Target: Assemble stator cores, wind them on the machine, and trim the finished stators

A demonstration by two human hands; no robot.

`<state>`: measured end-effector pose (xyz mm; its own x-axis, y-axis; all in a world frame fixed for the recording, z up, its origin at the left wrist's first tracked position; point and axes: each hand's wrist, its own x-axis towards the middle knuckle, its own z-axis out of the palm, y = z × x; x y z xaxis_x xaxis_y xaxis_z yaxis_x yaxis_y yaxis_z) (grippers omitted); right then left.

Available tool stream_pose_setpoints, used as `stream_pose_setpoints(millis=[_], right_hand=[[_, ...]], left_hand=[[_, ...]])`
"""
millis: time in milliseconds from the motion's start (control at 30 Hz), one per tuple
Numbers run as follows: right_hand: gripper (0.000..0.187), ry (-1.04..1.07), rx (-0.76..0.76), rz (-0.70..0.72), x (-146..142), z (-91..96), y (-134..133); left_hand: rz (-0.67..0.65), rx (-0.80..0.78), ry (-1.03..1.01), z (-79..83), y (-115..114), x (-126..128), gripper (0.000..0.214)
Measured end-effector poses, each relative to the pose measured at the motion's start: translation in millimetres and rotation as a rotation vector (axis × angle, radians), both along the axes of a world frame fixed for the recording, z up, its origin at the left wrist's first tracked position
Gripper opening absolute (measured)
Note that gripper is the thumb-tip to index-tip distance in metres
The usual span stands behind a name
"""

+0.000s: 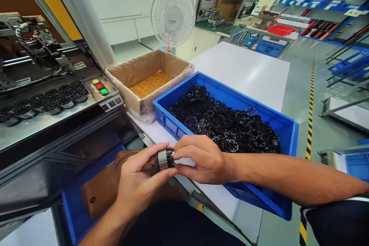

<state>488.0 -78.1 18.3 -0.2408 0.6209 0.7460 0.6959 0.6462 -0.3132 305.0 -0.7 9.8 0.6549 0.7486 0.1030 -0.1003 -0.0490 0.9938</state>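
Observation:
My left hand (142, 175) is wrapped round a motor stator core (163, 159), a short silver cylinder with a toothed black plastic end facing right. Against that black end, the fingertips of my right hand (201, 159) are pinched together. Whether a separate black ring lies under those fingertips is hidden. Both hands are above the near edge of the white table (245, 215). Just beyond my right hand stands a blue bin (259, 111), heaped with black toothed plastic rings (221, 119).
A plastic-lined carton (121, 80) with flat amber pieces (152, 82) stands beside the bin. On the left, several stator cores (50, 103) sit on a machine's metal ledge near coloured buttons (100, 86). A white fan (173, 15) is behind. Below is another blue bin (70, 215).

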Motion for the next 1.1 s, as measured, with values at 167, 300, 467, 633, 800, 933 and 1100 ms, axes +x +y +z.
stream_pose_setpoints(millis=[167, 300, 467, 633, 800, 933, 1100], right_hand=[[0.026, -0.040, -0.010, 0.015, 5, 3.0, 2], [0.034, -0.080, 0.020, 0.010, 6, 1.6, 3], [0.030, -0.092, 0.015, 0.022, 4, 2.1, 2], [0.026, -0.134, 0.043, 0.030, 4, 2.8, 2], [0.028, -0.180, 0.066, 0.047, 5, 0.2, 2], [0.028, -0.179, 0.066, 0.032, 6, 1.0, 5], [0.052, -0.109, -0.018, -0.062, 10, 11.7, -3]], left_hand=[[-0.009, -0.039, -0.003, 0.2, 0, -2, 0.046], [-0.083, -0.135, -0.079, -0.5, 0, -3, 0.045], [-0.096, -0.186, -0.125, 1.3, -1, -1, 0.046], [-0.102, -0.215, -0.125, 3.0, -1, -4, 0.045], [-0.149, -0.234, -0.090, -3.8, 0, -6, 0.046], [-0.185, -0.216, -0.038, -7.7, -6, -4, 0.048], [-0.036, 0.049, 0.065, -2.9, 12, -34, 0.047]])
